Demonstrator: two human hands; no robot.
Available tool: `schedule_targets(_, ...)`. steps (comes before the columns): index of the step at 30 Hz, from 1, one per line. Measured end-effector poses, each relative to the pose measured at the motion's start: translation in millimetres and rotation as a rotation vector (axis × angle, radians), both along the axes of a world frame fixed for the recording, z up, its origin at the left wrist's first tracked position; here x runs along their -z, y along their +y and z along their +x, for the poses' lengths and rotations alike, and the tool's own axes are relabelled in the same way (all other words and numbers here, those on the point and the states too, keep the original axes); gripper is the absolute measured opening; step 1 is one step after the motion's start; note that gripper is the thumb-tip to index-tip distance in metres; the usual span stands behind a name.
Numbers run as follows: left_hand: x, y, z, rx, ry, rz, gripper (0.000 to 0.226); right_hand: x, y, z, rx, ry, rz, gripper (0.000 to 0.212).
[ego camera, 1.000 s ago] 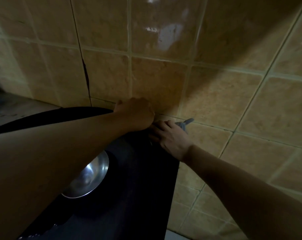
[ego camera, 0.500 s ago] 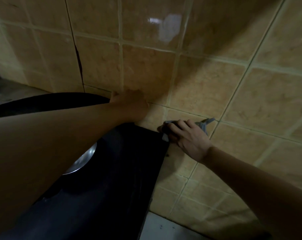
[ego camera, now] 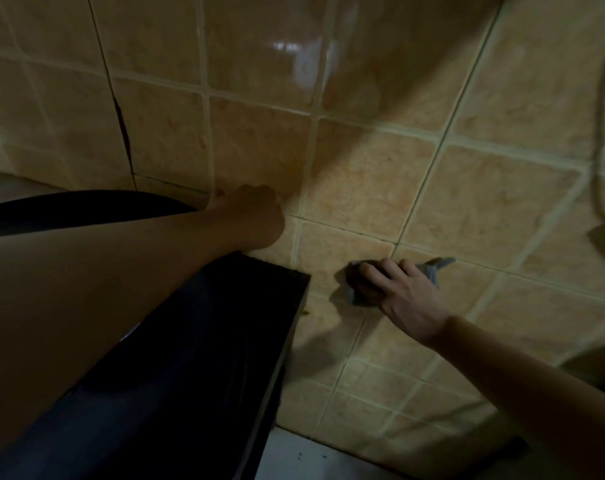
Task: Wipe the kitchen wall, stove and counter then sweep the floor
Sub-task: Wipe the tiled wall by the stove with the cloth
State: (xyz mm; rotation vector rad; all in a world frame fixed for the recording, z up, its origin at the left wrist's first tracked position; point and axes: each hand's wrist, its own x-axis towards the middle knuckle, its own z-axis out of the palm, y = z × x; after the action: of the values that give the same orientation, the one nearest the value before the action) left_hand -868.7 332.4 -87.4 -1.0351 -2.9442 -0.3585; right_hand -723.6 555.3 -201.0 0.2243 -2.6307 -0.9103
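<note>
Right hand (ego camera: 403,292), gripping crumpled grey cloth (ego camera: 429,270) against beige tiled wall (ego camera: 373,178), now right of black stove (ego camera: 245,323) corner: wall wiping advancing; left hand (ego camera: 250,216) braced on wall, grip unclear

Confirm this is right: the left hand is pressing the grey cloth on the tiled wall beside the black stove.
Not quite. The head view shows the right hand pressing the grey cloth on the tiled wall beside the black stove.

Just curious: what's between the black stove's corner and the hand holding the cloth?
Only bare wall tile in the head view, between stove and right hand gripping the cloth.
</note>
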Motion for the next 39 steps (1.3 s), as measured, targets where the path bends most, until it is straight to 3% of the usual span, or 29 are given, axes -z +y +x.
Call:
schedule_targets(7,-20.0,28.9,27.6,-0.005,0.053,0.166,0.035,-85.7,-3.7,-9.9,0.047,0.405,-0.124,0.052)
schedule_targets(9,-20.0,32.6,32.1,0.008,0.066,0.212,0.042,-75.9,-1.0,-11.6,0.023,0.407,-0.109,0.055)
schedule_targets(12,-19.7,33.1,38.2,-0.01,0.086,0.238,0.052,-36.3,8.9,-0.5,-0.074,0.256,0.024,0.053)
schedule_targets(15,-25.0,30.9,47.4,-0.021,0.098,0.274,0.055,-42.2,17.8,15.9,-0.08,0.242,0.027,0.052)
schedule_targets(19,-45.4,33.0,53.7,-0.026,0.109,0.377,0.057,-97.9,22.1,22.2,-0.01,0.396,-0.021,0.047)
schedule_targets(25,-80.2,37.5,46.7,0.014,0.217,0.499,0.052,-172.6,15.6,5.9,0.103,0.56,-0.048,0.07)
schedule_targets(29,-90.7,41.1,34.7,0.057,0.253,0.519,0.062,-184.0,5.9,-20.8,0.097,0.828,-0.147,0.057)
schedule_targets(35,-100.1,37.3,22.3,0.123,0.291,0.555,0.058,-155.3,-7.1,-40.5,-0.101,0.51,0.046,0.05)
schedule_targets(39,-117.5,29.6,5.5,0.133,0.332,0.599,0.06,-228.4,-12.8,-66.8,-0.008,0.884,-0.147,0.047)
